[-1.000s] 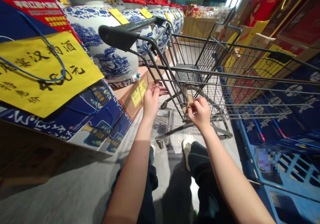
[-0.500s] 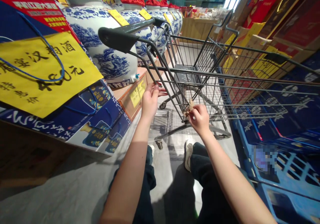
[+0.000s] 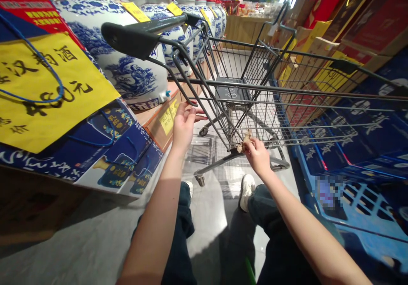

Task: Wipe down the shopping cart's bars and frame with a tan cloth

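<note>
A dark metal shopping cart (image 3: 229,85) stands in front of me, its handle at the upper left. In my right hand (image 3: 257,156) is a crumpled tan scrap (image 3: 246,141), pinched between the fingers against the lower rear part of the wire basket. Whether the scrap is cloth or paper I cannot tell. My left hand (image 3: 185,125) is open beside the cart's rear frame, fingers stretched toward the bars. Whether those fingertips touch the metal is unclear.
Blue-and-white porcelain jars (image 3: 134,60) with red cloth tops line the left. Nearer are blue gift boxes (image 3: 117,162) under a yellow price sign (image 3: 60,89). On the right, boxes (image 3: 344,136) are stacked by a light-blue plastic pallet (image 3: 360,204). A caster (image 3: 199,179) rests on the floor.
The view has shifted slightly, so the cart and jars appear further left. My right foot has moved a little. My right hand still holds the tan scrap at the basket; my left stays open.
</note>
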### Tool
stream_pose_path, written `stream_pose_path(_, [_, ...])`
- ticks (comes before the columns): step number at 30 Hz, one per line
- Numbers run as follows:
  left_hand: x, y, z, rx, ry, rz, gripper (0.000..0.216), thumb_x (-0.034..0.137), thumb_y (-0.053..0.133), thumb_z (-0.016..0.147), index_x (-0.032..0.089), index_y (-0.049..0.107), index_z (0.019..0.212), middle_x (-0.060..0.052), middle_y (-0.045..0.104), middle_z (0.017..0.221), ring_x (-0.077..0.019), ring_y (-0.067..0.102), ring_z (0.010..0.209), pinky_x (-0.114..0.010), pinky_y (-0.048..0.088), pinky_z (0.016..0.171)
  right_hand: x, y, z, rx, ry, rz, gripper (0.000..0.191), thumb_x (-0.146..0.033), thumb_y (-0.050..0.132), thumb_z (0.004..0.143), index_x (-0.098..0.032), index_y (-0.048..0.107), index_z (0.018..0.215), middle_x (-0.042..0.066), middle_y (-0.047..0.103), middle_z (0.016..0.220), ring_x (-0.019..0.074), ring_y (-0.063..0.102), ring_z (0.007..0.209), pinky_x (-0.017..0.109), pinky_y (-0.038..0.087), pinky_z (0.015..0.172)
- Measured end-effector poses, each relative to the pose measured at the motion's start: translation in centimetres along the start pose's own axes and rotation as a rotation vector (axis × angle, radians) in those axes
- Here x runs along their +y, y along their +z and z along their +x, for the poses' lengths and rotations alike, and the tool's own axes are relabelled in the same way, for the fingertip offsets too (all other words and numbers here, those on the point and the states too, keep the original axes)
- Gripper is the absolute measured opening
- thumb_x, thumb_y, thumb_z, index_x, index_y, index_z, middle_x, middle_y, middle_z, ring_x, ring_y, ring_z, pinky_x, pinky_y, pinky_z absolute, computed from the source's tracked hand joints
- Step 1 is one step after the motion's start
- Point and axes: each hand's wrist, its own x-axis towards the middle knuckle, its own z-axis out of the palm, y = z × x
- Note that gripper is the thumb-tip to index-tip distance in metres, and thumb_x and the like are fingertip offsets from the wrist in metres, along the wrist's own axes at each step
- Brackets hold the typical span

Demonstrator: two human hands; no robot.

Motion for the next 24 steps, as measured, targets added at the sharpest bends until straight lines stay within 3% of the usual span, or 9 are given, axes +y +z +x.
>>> stream_pose_path(4, [-1.8, 1.1, -0.8, -0.052, -0.066, 0.246, 0.018, 0.014, 0.054, 0.094, 0.019, 0.064, 0.108, -0.004, 0.073, 0.094, -0.0159, 0.073, 0.081, -0.028, 0.059, 0.082, -0.3, -1.2, 0.0, -0.091, 0.109, 0.068, 0.027, -0.019, 0.061, 0.085, -0.021, 0.071, 0.110, 0.011, 0.068, 0.115, 0.0202, 0.062, 0.090, 0.025, 0.043, 0.063])
stream_pose_path(7, [-2.8, 2.4, -2.0, -0.208, -0.101, 0.508, 0.025, 0.008, 0.051, 0.090, 0.018, 0.069, 0.105, -0.006, 0.075, 0.100, -0.0200, 0.072, 0.095, -0.033, 0.056, 0.093, -0.4, -1.9, 0.0, -0.163, 0.367, 0.354, 0.026, -0.022, 0.061, 0.083, -0.021, 0.069, 0.108, 0.008, 0.066, 0.110, 0.0156, 0.057, 0.072, 0.025, 0.041, 0.061])
stream_pose_path(11, [-3.0, 3.3, -3.3, -0.299, -0.179, 0.677, 0.034, 0.007, 0.051, 0.090, 0.018, 0.067, 0.118, -0.007, 0.076, 0.103, -0.0236, 0.072, 0.097, -0.036, 0.055, 0.094, -1.2, -0.9, -0.4, -0.002, 0.892, 0.943, 0.017, -0.023, 0.066, 0.067, -0.019, 0.066, 0.084, 0.003, 0.063, 0.095, 0.0141, 0.052, 0.074, 0.027, 0.046, 0.070])
stream_pose_path(16, [-2.5, 3.0, -3.4, -0.332, -0.180, 0.754, 0.032, 0.009, 0.053, 0.090, 0.018, 0.067, 0.118, -0.007, 0.077, 0.103, -0.0248, 0.073, 0.097, -0.036, 0.055, 0.094, -2.8, 1.6, -1.4, 0.093, 1.247, 1.227, 0.014, -0.020, 0.063, 0.060, -0.021, 0.053, 0.069, -0.005, 0.057, 0.065, 0.0104, 0.053, 0.061, 0.023, 0.049, 0.061])
stream_pose_path(20, [-2.7, 2.9, -3.3, -0.334, -0.165, 0.747, 0.032, 0.010, 0.053, 0.091, 0.018, 0.067, 0.118, -0.008, 0.077, 0.102, -0.0248, 0.073, 0.097, -0.037, 0.055, 0.093, -3.4, 2.0, -1.0, 0.148, 1.441, 1.411, 0.015, -0.010, 0.062, 0.055, -0.021, 0.053, 0.060, -0.006, 0.059, 0.056, 0.0096, 0.058, 0.057, 0.021, 0.054, 0.059])
stream_pose_path(24, [-3.2, 3.0, -3.2, -0.309, -0.172, 0.730, 0.031, 0.009, 0.053, 0.089, 0.017, 0.067, 0.115, -0.008, 0.077, 0.102, -0.0234, 0.074, 0.094, -0.035, 0.057, 0.091, -4.6, 1.5, 0.9, 0.174, 1.480, 1.564, 0.013, -0.007, 0.064, 0.057, -0.019, 0.060, 0.058, -0.005, 0.066, 0.060, 0.0102, 0.064, 0.063, 0.020, 0.058, 0.065])
